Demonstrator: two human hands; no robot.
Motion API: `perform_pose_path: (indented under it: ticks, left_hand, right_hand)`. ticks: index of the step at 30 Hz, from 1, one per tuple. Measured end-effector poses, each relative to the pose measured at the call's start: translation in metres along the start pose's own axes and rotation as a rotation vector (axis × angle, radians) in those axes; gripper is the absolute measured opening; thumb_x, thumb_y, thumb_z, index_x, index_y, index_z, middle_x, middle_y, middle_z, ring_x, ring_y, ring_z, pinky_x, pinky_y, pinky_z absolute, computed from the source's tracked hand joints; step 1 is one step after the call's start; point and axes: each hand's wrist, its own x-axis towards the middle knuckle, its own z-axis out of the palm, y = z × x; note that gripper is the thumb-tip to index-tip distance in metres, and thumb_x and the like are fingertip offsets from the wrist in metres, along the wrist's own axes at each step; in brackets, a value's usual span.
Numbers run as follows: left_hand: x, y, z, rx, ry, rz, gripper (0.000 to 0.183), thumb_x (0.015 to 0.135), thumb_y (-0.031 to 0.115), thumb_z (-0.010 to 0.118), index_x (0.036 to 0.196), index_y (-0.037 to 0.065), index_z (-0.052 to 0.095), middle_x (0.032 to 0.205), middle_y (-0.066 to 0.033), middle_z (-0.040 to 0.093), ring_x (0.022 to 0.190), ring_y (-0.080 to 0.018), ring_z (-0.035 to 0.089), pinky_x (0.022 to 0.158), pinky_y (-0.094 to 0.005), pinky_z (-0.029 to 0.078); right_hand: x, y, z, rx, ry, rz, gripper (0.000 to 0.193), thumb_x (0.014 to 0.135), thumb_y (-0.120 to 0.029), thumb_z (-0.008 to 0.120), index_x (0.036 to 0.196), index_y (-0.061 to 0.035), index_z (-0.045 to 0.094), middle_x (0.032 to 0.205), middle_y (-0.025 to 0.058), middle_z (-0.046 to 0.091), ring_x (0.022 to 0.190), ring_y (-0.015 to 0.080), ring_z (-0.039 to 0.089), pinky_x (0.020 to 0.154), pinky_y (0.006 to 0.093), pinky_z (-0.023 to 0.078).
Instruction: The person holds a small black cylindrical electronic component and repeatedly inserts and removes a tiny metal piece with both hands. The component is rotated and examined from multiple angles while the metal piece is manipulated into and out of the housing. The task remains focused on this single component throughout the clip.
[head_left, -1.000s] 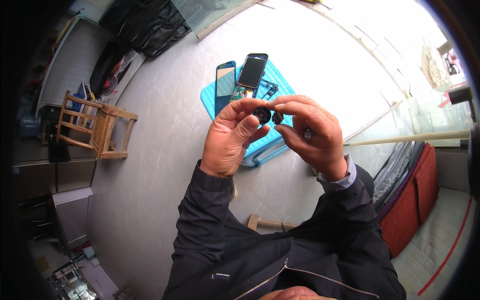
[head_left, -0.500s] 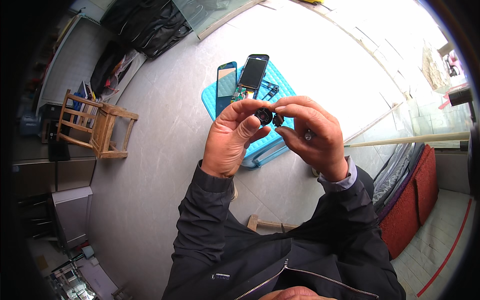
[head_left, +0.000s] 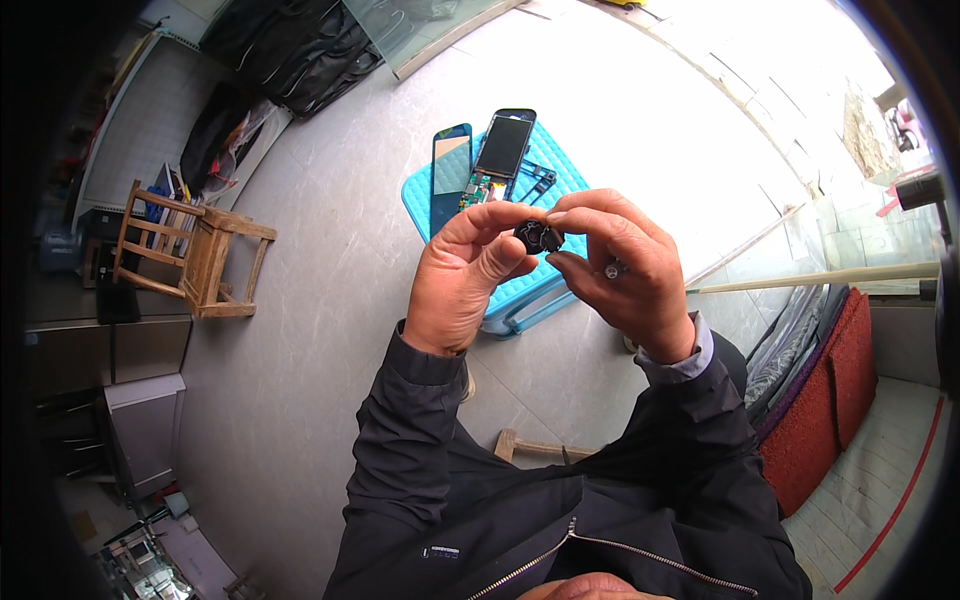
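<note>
Over a blue stool, both hands meet fingertip to fingertip. My left hand (head_left: pixel 447 285) is closed, pinching a small round black part (head_left: pixel 528 236) between thumb and fingers. Against its right side, my right hand (head_left: pixel 635 275) pinches a smaller black piece (head_left: pixel 553 239); the two parts touch or overlap. A clear, shiny end of a slim tool (head_left: pixel 614 269) pokes out between the curled right fingers, its kind hidden. Just beyond the hands lie an opened handheld device with a dark screen (head_left: pixel 506 146), its green circuit board (head_left: pixel 477 190) exposed, and a blue-edged front panel (head_left: pixel 452 165).
The stool (head_left: pixel 415 190) has a quilted blue top, with a dark bracket-like frame (head_left: pixel 538 182) on its right part. A wooden chair (head_left: pixel 215 255) stands at left. Red and grey rolled or folded mats (head_left: pixel 825 400) lean at right. Black bags (head_left: pixel 300 55) hang at far left.
The smaller black piece in my right hand has moved left against the round part, closing the gap between them. The device and panel on the stool stay put.
</note>
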Motion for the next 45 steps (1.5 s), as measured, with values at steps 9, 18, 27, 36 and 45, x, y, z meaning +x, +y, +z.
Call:
perform_pose_path:
  ticks: [9,18,27,36,45]
  left_hand:
    - [0.0001,0.0019,0.0003,0.004,-0.031,-0.011,0.04,0.096,0.03,0.082,0.126,0.007,0.071,0.114,-0.0051,0.076,0.104,-0.0122,0.072,0.094,-0.0292,0.063]
    - [-0.0006,0.0022,-0.0005,-0.018,-0.034,-0.034,0.038,0.097,0.027,0.081,0.127,0.007,0.069,0.117,-0.0061,0.075,0.106,-0.0133,0.072,0.095,-0.0305,0.063]
    - [-0.0011,0.0001,-0.0017,-0.094,-0.03,-0.084,0.036,0.099,0.028,0.079,0.127,0.008,0.068,0.117,-0.0051,0.074,0.104,-0.0136,0.075,0.093,-0.0305,0.065]
    - [-0.0013,-0.0011,-0.0033,-0.199,-0.045,-0.128,0.033,0.1,0.028,0.079,0.126,0.011,0.069,0.118,-0.0032,0.073,0.105,-0.0129,0.073,0.091,-0.0297,0.065]
    - [-0.0019,-0.002,-0.0025,-0.223,-0.054,-0.104,0.028,0.101,0.025,0.077,0.125,0.012,0.071,0.119,-0.0051,0.074,0.107,-0.0145,0.074,0.093,-0.0314,0.066]
  right_hand:
    - [-0.0001,-0.001,-0.0012,-0.04,-0.005,-0.012,0.043,0.079,0.006,0.086,0.117,-0.0032,0.067,0.11,0.013,0.072,0.092,0.0248,0.076,0.078,0.0328,0.064]
    - [0.0,-0.0006,-0.0019,-0.055,-0.003,-0.021,0.044,0.078,0.006,0.086,0.117,-0.0029,0.068,0.11,0.0133,0.072,0.093,0.0252,0.076,0.079,0.0329,0.063]
    - [-0.0005,-0.001,-0.0053,0.118,0.007,0.065,0.04,0.082,0.007,0.083,0.118,-0.0013,0.07,0.111,0.0154,0.074,0.095,0.0253,0.075,0.079,0.0323,0.061]
    - [-0.0067,0.006,-0.0069,0.187,-0.007,0.078,0.043,0.085,0.012,0.078,0.126,0.0,0.07,0.121,0.013,0.072,0.063,-0.0011,0.051,0.055,0.0176,0.042]
    - [-0.0049,0.0005,-0.0075,0.183,-0.003,0.123,0.04,0.083,0.006,0.083,0.12,-0.0023,0.07,0.111,0.0139,0.075,0.084,0.0188,0.072,0.068,0.0278,0.056]
